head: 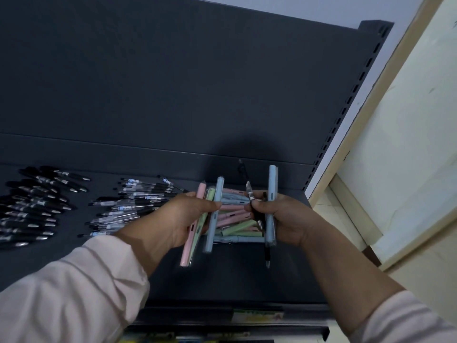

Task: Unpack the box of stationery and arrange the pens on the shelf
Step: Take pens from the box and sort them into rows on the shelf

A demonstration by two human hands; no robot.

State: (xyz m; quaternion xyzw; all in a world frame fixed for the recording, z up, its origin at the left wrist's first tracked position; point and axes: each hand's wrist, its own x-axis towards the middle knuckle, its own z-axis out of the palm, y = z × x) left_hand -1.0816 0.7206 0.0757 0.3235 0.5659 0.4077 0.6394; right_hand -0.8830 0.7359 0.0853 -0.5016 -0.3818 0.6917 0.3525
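Above the dark shelf [247, 280], my left hand [178, 219] grips a bundle of wrapped pastel pens [212, 219]: one pink, one green, one light blue. To its right, my right hand [284, 219] holds a light blue wrapped pen [271, 194] upright together with a black pen [259, 219]. Between and under both hands lies a pile of pink, green and blue pastel pens [235, 221] on the shelf. No box is visible.
Several clear-barrelled pens [128, 204] lie in a heap left of my hands. Several black pens [37, 201] lie farther left. The shelf's slotted upright [346, 107] stands at the right, beside a cream wall. A lower shelf edge with a price label [257, 315] shows below.
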